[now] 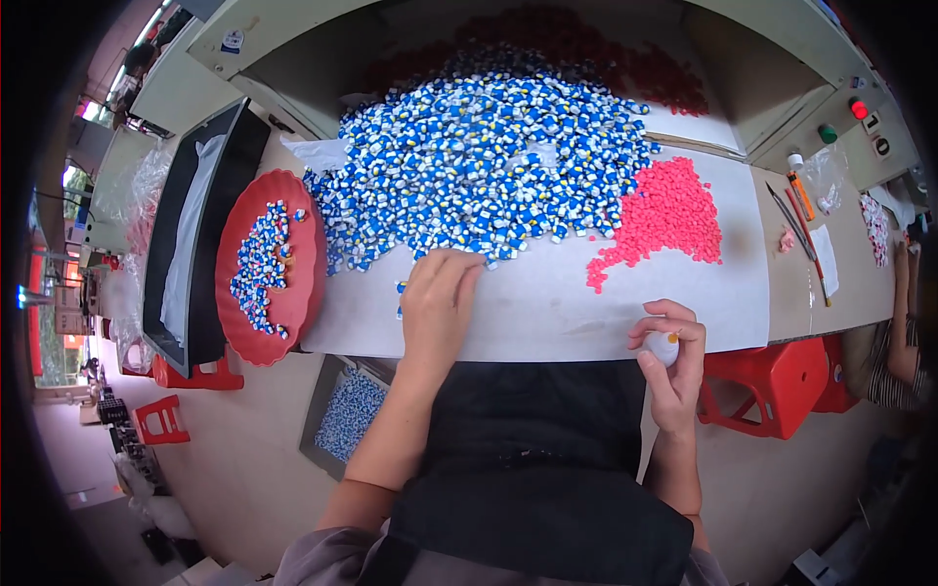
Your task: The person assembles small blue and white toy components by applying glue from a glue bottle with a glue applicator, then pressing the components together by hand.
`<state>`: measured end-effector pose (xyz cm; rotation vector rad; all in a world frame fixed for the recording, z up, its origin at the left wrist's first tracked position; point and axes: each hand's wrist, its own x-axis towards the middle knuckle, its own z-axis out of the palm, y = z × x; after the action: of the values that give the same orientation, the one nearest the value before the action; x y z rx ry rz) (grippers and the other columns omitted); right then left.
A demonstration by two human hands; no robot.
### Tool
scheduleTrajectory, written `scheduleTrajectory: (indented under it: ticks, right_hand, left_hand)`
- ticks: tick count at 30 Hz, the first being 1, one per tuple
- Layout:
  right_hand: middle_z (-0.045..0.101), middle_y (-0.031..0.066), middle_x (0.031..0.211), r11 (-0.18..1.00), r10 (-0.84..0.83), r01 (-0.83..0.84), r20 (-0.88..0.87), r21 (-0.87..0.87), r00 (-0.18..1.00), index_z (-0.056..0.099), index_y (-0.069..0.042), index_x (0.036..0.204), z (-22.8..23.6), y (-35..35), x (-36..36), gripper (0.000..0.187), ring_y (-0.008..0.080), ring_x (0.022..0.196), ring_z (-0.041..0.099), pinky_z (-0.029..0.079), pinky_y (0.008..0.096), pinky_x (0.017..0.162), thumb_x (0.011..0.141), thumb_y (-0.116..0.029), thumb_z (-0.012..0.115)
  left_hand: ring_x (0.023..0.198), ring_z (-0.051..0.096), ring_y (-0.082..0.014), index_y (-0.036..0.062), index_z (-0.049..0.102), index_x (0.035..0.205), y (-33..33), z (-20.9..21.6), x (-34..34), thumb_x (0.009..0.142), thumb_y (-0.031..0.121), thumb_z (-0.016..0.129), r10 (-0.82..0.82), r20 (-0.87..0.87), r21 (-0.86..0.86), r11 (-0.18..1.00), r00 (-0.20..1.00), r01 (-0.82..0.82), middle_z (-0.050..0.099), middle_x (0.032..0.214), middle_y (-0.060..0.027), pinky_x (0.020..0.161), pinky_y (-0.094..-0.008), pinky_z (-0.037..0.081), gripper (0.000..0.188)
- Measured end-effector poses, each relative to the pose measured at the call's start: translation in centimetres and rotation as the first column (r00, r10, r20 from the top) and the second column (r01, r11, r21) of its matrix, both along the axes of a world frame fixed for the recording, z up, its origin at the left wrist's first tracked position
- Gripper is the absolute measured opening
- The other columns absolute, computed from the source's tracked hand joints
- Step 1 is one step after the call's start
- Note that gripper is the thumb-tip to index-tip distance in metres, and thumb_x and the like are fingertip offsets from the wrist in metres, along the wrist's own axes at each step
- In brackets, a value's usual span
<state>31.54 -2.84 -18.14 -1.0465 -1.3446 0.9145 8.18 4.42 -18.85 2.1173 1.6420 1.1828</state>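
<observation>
Left grip (437, 298) at blue-white heap (489, 161), right grip (670, 387) around rounded white object (660, 349)

No lettering can be read; the sticker (232, 41) far beyond and left of the right hand (683, 363) is too small.

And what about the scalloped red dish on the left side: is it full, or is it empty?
Neither; it is partly filled. Small blue-and-white pieces lie in the red dish, with its bare surface showing around them.
</observation>
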Motion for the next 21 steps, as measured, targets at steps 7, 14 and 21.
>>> scheduleTrajectory:
  ticks: [7,14,21]
  right_hand:
    - [0.044,0.0151,0.101,0.998,0.053,-0.053,0.016,-0.028,0.998,0.042,-0.002,0.100,-1.5,0.7,-3.1,0.030,0.0168,0.075,0.050,0.042,0.0278,0.065,0.071,0.001,0.047]
    - [0.044,0.0148,0.101,0.994,0.056,-0.058,-0.021,-0.097,0.998,0.042,-0.001,0.100,-2.4,1.1,-4.5,0.030,0.0161,0.076,0.050,0.042,0.0261,0.065,0.071,0.002,0.048]
    - [0.041,0.0162,0.102,0.993,0.092,-0.104,-0.202,-0.052,0.975,0.035,-0.003,0.102,-3.6,1.8,-4.9,0.033,0.0170,0.077,0.049,0.042,0.0268,0.065,0.071,0.006,0.045]
  left_hand:
    - [0.070,0.045,-0.0161,0.0106,0.062,0.081,1.3,-0.5,-1.8,0.064,0.004,0.063,0.022,-0.253,0.025,1.000,0.967,-0.017,0.049,0.074,-0.0006,0.062,-0.0284,0.031,0.019]
    - [0.073,0.048,-0.0183,0.0051,0.055,0.083,4.1,0.1,-3.7,0.065,0.004,0.051,-0.407,-0.514,-0.043,0.891,0.755,0.451,0.050,0.079,-0.0044,0.067,-0.0302,0.037,0.018]
    - [0.073,0.049,-0.0205,0.0022,0.051,0.078,4.8,-0.3,-3.8,0.064,0.004,0.050,-0.500,-0.580,-0.118,0.833,0.643,0.541,0.049,0.079,-0.0076,0.064,-0.0295,0.041,0.014]
